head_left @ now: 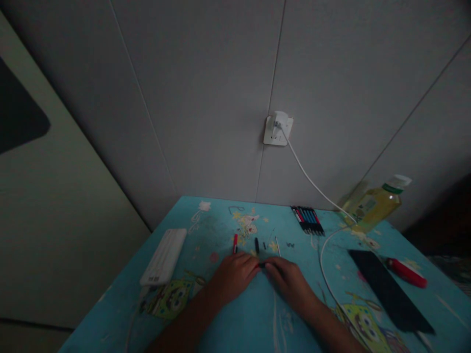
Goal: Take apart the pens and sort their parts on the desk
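Close together over the table's middle, my left hand (235, 275) and my right hand (289, 278) are both closed, fingertips almost meeting. Between them shows a short dark pen part (262, 265) with a trace of red at its left; the fingers cover most of it. Just beyond my left hand lies a red and black pen barrel (235, 242). A black pen piece (257, 245), a tiny dark part (264, 245) and a thin pale pen refill (277, 246) lie beyond the gap and my right hand. Small dark bits (290, 244) lie to their right.
Several pens (308, 220) lie in a row at the back. A white power bank (164, 256) is at left. At right are a tilted yellow bottle (379, 205), a dark flat strip (390, 289) and a red-handled tool (407, 273). A white cable (321, 256) crosses the blue tablecloth (209, 220).
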The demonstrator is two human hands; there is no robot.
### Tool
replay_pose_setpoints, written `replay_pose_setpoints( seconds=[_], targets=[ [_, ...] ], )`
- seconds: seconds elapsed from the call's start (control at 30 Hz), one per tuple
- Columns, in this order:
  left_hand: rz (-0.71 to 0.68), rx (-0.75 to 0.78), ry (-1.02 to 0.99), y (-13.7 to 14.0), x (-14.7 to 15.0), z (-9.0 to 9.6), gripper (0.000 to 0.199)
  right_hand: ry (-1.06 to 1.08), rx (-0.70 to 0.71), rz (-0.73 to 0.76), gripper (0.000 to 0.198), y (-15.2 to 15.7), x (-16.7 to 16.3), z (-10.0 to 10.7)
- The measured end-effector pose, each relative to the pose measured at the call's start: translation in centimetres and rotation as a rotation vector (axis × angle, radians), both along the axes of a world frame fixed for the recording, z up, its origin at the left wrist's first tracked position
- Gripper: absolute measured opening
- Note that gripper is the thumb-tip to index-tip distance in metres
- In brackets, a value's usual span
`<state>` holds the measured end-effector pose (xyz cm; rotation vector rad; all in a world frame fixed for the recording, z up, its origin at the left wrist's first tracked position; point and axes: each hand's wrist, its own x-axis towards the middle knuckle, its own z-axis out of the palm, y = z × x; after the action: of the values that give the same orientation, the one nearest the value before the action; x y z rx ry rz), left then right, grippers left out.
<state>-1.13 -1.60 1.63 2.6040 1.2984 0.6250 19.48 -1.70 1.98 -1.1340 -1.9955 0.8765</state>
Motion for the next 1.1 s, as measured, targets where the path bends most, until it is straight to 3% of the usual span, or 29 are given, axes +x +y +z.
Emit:
replay_pose_setpoints(
  seconds=[0.2,0.53,0.73,0.9,1.1],
  targets=[
    [0.054,0.008,0.024,0.2,0.3,-0.6,0.021,0.064,0.075,-0.107,0.015,0.1,0.2,0.2],
    [0.195,-0.029,0.056,0.0,-0.1,0.9,0.026,0.101,0.084,-0.32,0.03,0.7,1.3,0.9],
    [0.289,-0.029,0.015,0.3,-0.4,0.5,0.027,0.079,0.1,-0.366,0.031,1.1,1.7,0.5],
    [0.409,-0.033,-0.075,0.9,-0.8,-0.2,0.031,-0.089,0.274,-0.314,0.032,1.8,1.3,-0.9],
    [0.443,-0.032,-0.152,1.2,-0.9,-0.9,0.031,-0.443,0.437,-0.312,0.026,3.6,-0.9,-1.3]
  ],
)
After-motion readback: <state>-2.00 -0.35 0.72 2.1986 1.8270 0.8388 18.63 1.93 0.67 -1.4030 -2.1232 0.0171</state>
